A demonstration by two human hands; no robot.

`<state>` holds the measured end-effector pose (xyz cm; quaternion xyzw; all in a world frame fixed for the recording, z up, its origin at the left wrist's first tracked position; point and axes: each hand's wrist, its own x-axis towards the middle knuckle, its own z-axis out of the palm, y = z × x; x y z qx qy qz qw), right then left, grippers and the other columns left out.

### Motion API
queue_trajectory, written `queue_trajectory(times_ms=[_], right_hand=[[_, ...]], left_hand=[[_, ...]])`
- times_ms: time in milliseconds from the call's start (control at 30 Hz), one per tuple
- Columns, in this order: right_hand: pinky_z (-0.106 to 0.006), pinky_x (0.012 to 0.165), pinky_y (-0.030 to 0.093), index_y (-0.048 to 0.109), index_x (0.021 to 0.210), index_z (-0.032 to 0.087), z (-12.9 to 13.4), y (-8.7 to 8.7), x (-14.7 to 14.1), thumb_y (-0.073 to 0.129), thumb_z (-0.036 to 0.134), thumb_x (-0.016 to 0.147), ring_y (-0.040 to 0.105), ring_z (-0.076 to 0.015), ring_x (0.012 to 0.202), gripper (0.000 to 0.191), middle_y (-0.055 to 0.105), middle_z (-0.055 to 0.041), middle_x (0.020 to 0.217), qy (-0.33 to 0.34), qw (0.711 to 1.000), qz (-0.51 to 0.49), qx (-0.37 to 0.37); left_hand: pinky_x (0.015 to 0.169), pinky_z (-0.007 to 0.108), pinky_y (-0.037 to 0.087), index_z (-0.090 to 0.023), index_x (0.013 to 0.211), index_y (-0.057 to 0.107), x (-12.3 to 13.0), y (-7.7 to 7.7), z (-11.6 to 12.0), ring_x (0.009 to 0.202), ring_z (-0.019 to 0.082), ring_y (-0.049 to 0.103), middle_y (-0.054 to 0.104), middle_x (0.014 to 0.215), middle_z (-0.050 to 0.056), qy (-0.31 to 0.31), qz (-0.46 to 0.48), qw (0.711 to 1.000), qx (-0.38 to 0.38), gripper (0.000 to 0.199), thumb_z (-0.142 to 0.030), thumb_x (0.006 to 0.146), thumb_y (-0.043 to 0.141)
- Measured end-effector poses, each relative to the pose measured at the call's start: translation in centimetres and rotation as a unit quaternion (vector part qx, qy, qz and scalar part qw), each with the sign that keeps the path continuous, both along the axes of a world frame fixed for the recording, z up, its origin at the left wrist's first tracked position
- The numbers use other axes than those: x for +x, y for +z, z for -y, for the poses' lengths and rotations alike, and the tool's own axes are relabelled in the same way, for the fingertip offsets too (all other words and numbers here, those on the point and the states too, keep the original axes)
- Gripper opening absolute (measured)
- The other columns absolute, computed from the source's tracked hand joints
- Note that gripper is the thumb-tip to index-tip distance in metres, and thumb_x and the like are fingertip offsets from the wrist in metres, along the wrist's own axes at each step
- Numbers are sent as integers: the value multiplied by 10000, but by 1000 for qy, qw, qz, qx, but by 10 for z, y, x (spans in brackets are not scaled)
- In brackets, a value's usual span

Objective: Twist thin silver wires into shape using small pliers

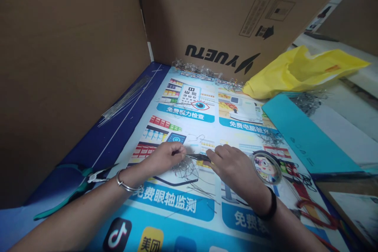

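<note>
The right hand [232, 161] grips a pointed tool [198, 157] beside the pinched left hand [168, 156], near tangled wires [186, 171] on a poster [177, 225].

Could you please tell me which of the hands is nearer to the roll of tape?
Right: the right hand is just left of the roll of tape in the picture; the left hand is farther left.

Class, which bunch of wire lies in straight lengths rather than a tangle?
The straight bunch on the dark blue surface, beside the left cardboard panel; the heap beside the left hand and the heap along the back panel are tangled.
</note>
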<state>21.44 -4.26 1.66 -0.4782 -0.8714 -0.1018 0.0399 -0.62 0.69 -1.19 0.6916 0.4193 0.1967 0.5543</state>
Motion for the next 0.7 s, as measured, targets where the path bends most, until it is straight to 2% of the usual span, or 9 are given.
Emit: queue_trajectory(times_ms=[133,233,333,433,567,700], right_hand=[[-280,596,308,615,836,196,-2,-1,3,565,358,855,523,-159,693,171,592,-28,731,-1,999,-30,-42],[-261,630,358,632,875,206,-4,-3,5,507,404,882,567,-159,745,234,616,-31,767,-20,993,-60,-103],[-249,671,406,641,930,228,-6,-5,6,491,409,889,596,-162,798,238,639,-28,820,-49,981,-90,-167],[-257,711,434,643,965,244,-7,-6,6,501,390,886,604,-167,832,218,648,-26,857,-59,972,-109,-200],[-270,708,436,639,959,241,-6,-6,7,500,391,885,596,-171,832,218,637,-26,849,-56,972,-117,-196],[-290,712,413,630,972,212,-5,-4,6,533,395,865,568,-186,824,233,617,-49,846,-32,985,-102,-137]], left_hand=[[550,216,303,-155,677,519,0,-1,0,573,100,395,447,611,-38,0,5,1000,-8,124,-216,779,487],[551,215,300,-152,681,527,-1,-1,0,573,98,390,440,614,-39,2,7,1000,-20,130,-228,781,494],[547,214,297,-150,692,538,0,0,0,568,96,389,441,615,-39,-1,9,999,-31,129,-231,783,492],[545,213,296,-149,694,550,0,1,0,569,97,396,449,615,-37,-3,8,999,-31,122,-224,774,494],[544,211,304,-148,678,551,1,2,0,567,96,404,462,612,-34,4,11,999,-31,117,-209,761,496],[531,213,305,-149,673,548,1,2,1,548,95,401,464,599,-35,21,9,999,-37,116,-221,752,503]])
